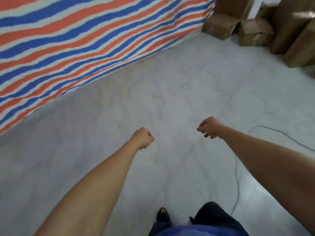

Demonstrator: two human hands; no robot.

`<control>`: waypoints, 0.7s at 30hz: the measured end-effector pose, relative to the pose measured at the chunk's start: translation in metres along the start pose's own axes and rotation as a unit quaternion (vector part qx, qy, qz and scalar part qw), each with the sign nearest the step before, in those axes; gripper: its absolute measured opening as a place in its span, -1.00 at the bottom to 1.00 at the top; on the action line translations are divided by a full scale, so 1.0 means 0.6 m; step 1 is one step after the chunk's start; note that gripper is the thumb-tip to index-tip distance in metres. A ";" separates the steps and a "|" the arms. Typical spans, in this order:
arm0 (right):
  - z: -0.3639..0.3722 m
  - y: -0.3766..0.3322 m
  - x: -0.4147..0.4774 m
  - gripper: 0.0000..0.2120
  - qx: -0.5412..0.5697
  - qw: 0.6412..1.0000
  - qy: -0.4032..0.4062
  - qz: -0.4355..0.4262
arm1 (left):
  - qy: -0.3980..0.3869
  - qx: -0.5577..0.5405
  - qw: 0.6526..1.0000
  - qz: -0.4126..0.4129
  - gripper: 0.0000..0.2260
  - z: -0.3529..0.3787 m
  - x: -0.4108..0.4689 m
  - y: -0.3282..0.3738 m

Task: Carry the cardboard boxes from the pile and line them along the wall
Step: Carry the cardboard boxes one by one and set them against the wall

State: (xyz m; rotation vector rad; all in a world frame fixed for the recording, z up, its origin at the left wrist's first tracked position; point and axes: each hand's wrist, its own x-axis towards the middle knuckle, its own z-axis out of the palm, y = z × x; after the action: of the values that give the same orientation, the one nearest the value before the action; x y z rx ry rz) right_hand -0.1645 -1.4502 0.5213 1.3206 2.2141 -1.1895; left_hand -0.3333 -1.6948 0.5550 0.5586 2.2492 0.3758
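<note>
Both bare arms reach forward over a pale, marbled floor (170,92), and neither hand has hold of anything. The left hand (142,138), a little left of centre at about 7 o'clock, is drawn into a fist with the fingers tucked under and the knuckles facing forward. The right hand (209,127), just right of centre at about 4 o'clock, is relaxed, its fingers loosely bent, slightly spread and pointing down and to the left. The two hands are near each other but apart, with bare floor between them. The cardboard boxes (255,31) stand far off at 1 to 2 o'clock, in the top right corner of the view and well apart from both hands. They are brown and blurred, several of them crowded together on the floor, with two smaller ones in front and taller ones behind and to the right. How many there are cannot be told. A striped tarp (85,40) in red, blue and white fills the 10 to 11 o'clock part of the view, its lower edge meeting the floor on a diagonal that runs up toward the boxes. A thin grey cable (237,176) trails across the floor at 4 to 5 o'clock, passing under the right forearm. At 6 o'clock a dark shoe (163,216) and a dark trouser leg (214,215) show above the edge of a blue garment (196,231).
</note>
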 end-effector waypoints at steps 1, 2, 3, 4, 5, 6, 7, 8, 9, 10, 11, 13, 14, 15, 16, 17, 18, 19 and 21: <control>-0.031 0.015 0.017 -0.79 0.014 1.000 0.009 0.014 | -0.011 0.013 1.000 0.017 -0.83 -0.008 0.031 0.045; -0.062 0.034 0.036 -0.79 0.026 0.999 0.020 0.028 | -0.018 0.026 0.999 0.034 -0.83 -0.011 0.062 0.088; -0.095 0.055 0.057 -0.79 0.040 0.998 0.030 0.047 | -0.027 0.037 0.998 0.049 -0.84 -0.011 0.093 0.133; -0.124 0.078 0.078 -0.79 0.049 0.996 0.039 0.062 | -0.035 0.048 0.996 0.066 -0.84 -0.008 0.119 0.174; -0.159 0.104 0.102 -0.78 0.056 0.994 0.044 0.082 | -0.045 0.065 0.994 0.082 -0.83 -0.003 0.150 0.224; -0.188 0.129 0.125 -0.77 0.068 0.992 0.047 0.095 | -0.054 0.073 0.992 0.092 -0.83 0.004 0.176 0.265; -0.223 0.154 0.152 -0.76 0.079 0.990 0.051 0.108 | -0.063 0.083 0.989 0.102 -0.83 0.014 0.206 0.315; -0.251 0.177 0.175 -0.76 0.086 0.988 0.056 0.116 | -0.070 0.090 0.987 0.110 -0.82 0.023 0.230 0.356; -0.289 0.199 0.201 -0.75 0.089 0.986 0.060 0.125 | -0.080 0.097 0.986 0.113 -0.82 0.034 0.259 0.407; -0.321 0.218 0.223 -0.75 0.092 0.984 0.064 0.135 | -0.085 0.103 0.984 0.113 -0.82 0.043 0.282 0.448; -0.371 0.237 0.245 -0.75 0.093 0.983 0.062 0.148 | -0.096 0.117 0.982 0.116 -0.82 0.052 0.310 0.507; -0.432 0.257 0.272 -0.74 0.100 0.981 0.057 0.155 | -0.109 0.129 0.977 0.128 -0.81 0.060 0.336 0.575; -0.486 0.269 0.293 -0.73 0.108 0.979 0.068 0.157 | -0.110 0.128 0.975 0.143 -0.80 0.064 0.359 0.633; -0.526 0.275 0.309 -0.73 0.114 0.976 0.086 0.162 | -0.105 0.128 0.974 0.155 -0.80 0.067 0.376 0.673; -0.570 0.283 0.327 -0.73 0.121 0.974 0.104 0.162 | -0.105 0.125 0.973 0.165 -0.79 0.070 0.393 0.717; -0.607 0.287 0.343 -0.74 0.124 0.972 0.117 0.161 | -0.108 0.132 0.970 0.174 -0.79 0.071 0.410 0.756; -0.639 0.291 0.359 -0.75 0.129 0.971 0.128 0.158 | -0.113 0.137 0.968 0.180 -0.79 0.071 0.425 0.790; -0.677 0.297 0.381 -0.76 0.136 0.968 0.137 0.160 | -0.115 0.145 0.965 0.187 -0.79 0.070 0.452 0.834; -0.740 0.316 0.425 -0.76 0.146 0.964 0.147 0.167 | -0.120 0.156 0.961 0.193 -0.79 0.073 0.509 0.911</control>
State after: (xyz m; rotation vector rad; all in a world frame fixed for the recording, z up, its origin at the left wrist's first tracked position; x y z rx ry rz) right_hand -0.0760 -0.9119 0.5417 2.0152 1.9310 -1.2894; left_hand -0.3357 -1.0674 0.5727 1.1538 1.9692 0.1312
